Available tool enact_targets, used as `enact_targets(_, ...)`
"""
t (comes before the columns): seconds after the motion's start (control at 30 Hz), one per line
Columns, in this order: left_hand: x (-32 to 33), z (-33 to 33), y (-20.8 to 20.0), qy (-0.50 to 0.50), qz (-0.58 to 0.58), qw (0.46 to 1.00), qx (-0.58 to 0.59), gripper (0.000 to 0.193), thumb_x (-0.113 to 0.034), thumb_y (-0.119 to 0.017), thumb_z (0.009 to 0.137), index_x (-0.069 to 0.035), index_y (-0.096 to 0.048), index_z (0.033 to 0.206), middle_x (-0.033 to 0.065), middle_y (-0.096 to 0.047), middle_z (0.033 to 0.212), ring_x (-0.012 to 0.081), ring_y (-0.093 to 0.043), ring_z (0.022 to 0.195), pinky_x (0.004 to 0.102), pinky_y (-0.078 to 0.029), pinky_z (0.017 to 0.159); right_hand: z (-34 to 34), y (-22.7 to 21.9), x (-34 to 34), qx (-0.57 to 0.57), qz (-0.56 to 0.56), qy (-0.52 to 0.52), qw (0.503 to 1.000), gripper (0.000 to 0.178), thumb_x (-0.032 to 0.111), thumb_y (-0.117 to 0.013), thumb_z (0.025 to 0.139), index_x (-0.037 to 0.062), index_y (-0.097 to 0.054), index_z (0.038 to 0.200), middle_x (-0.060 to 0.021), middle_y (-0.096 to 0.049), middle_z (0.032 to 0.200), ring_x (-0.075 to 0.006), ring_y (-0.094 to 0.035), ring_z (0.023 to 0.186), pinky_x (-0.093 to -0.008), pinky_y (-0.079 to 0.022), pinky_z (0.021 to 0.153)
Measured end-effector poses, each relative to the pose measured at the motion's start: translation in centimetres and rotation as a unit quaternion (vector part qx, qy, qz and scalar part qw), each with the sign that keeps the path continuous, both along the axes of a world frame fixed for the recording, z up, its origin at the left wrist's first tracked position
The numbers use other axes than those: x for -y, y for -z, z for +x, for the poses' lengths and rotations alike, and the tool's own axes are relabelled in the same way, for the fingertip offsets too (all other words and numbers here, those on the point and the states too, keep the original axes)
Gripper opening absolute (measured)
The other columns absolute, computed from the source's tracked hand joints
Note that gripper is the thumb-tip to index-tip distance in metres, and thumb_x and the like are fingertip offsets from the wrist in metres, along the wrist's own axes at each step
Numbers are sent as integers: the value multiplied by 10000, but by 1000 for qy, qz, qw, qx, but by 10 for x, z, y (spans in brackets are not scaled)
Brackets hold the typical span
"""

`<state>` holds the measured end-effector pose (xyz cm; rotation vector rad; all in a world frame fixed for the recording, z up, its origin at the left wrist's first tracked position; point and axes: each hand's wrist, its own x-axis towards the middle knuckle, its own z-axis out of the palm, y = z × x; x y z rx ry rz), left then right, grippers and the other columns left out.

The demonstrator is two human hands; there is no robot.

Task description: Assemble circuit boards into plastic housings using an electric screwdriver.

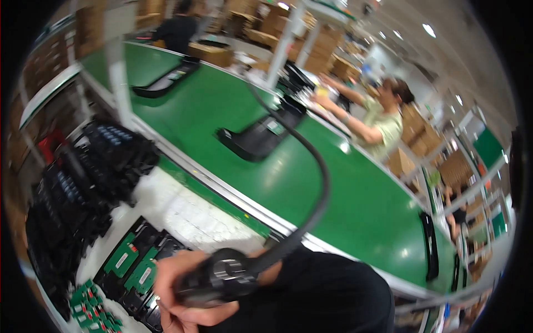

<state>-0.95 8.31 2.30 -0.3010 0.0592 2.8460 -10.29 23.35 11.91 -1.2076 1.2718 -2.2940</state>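
Observation:
My right hand point(172, 275) is closed around a black corded electric screwdriver point(208, 277), near the lower edge. From its top a thick black cable point(325, 183) loops upward. Under and beside the hand lies a black plastic housing point(114, 280) with green circuit boards point(121, 260) set in it; the hand covers the tool's tip and part of the housing. More fingers show just below, at the picture's edge. Whether they belong to my left hand I cannot tell.
Stacked black housings point(83, 172) stand at the left on a white work surface point(183, 208). Small green boards point(91, 311) lie in front. Beyond runs a green conveyor belt point(355, 205) carrying black curved parts point(264, 136). Across it a person point(383, 114) handles parts.

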Motion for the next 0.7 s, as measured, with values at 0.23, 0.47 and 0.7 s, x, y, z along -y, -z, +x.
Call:
enact_targets(0.23,-23,7,-4,54,-92,992,66,345,-193,-330,943,62,-448,1142,183,-519,1119,279,-499,1073,340,-429,913,-1,5,-1,96,46,19,994,222,48,-593,743,31,-420,881,-73,-486,650,-164,-466,587,-313,-397,584)
enact_targets(0.47,-19,23,10,104,-158,982,10,263,-169,-434,916,28,-478,1084,140,-589,958,203,-591,899,281,-479,804,-15,30,11,12,72,80,994,259,123,-496,686,68,-428,930,17,-378,532,-102,-375,440,-271,-371,521)
enact_targets(0.7,-18,23,17,133,-179,974,24,177,-202,-509,889,-28,-541,900,59,-599,812,121,-589,757,221,-479,684,-33,53,12,21,40,-5,999,270,37,-503,718,33,-394,965,-34,-434,594,-116,-381,460,-272,-371,494)
